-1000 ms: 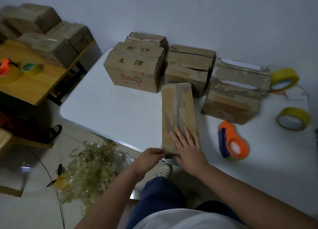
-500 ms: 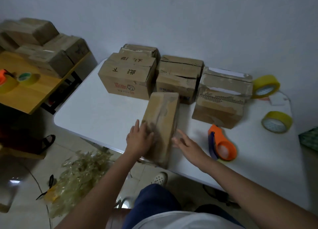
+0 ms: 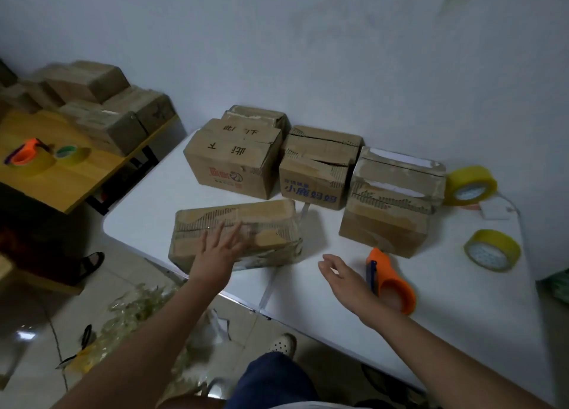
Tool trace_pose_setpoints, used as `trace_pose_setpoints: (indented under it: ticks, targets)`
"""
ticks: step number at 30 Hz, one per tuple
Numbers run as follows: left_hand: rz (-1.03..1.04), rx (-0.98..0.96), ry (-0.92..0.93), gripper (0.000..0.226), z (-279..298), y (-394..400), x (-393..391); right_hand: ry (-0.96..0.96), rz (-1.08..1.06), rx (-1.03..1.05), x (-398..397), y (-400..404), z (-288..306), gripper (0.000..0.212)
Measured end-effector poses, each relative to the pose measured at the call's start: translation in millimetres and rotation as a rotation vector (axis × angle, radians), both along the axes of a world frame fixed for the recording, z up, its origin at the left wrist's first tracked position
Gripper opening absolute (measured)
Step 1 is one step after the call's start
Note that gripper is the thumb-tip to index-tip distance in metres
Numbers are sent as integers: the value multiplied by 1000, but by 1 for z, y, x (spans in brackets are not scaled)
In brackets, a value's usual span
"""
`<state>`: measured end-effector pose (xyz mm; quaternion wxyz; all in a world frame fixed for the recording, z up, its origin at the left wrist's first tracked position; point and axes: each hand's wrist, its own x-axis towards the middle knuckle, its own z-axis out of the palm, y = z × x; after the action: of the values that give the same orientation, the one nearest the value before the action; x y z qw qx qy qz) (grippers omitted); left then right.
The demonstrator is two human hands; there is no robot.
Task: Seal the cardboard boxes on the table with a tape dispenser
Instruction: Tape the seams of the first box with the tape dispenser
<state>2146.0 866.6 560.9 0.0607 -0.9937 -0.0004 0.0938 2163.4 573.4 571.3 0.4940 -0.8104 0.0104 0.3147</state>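
Long flat cardboard box lying lengthwise across the near left part of the white table, seam side up, near corner just over the table edge. Left hand flat on top of this box, fingers straight and spread, gripping nothing; probably pinning the box so it cannot slide once tape is pulled across. Right hand just right of the box, above the tabletop, fingers loosely bent, empty. Orange tape dispenser on the table immediately right of that hand, apart from the box; contact between hand and dispenser not clear, part of it hidden behind the wrist. Likely next: reach for dispenser. Behind the box, a row of three larger boxes near the wall, a fourth behind the left one, flaps torn and apparently unsealed. Two yellow tape rolls far right of the box, spares within reach. Left of the box, beyond the table, a wooden table with more cartons.
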Motion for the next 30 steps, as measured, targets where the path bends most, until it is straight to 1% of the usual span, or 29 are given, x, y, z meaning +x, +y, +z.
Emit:
trace_pose_setpoints:
  ticks: [2,4,5,8,10,12,15,19,22,24,27,28,30]
  targets:
    - [107,-108,-20,86,0,-10,0,-1,21,4,7,3,0,50]
    - [183,-231,7,70,-3,-28,7,-8,32,-3,16,8,3,50]
    - [213,-288,13,66,-4,-38,14,-9,33,-5,22,10,5,50]
    - [243,-395,-10,77,-10,-64,39,-10,31,4,37,17,11,51]
    - [241,-399,-8,86,-15,-79,56,-27,27,4,46,23,14,48]
    - [237,-352,34,93,-21,-88,71,-49,27,-10,57,31,15,43]
    - [192,-281,102,96,-27,-83,81,-74,9,-55,74,47,12,45]
    - [50,-292,184,100,-24,-22,71,-43,1,-96,95,83,8,51]
    - [33,-278,213,96,-18,55,58,-9,38,-84,106,123,4,48]
    - [105,-259,178,84,-14,110,56,-2,58,-85,114,152,2,48]
    - [345,-191,134,72,-14,173,65,14,84,-80,124,192,-4,48]
    - [439,-202,129,69,-15,186,71,14,90,-79,128,203,-5,47]
    - [565,-293,111,64,-18,199,85,20,85,-75,135,223,-8,46]
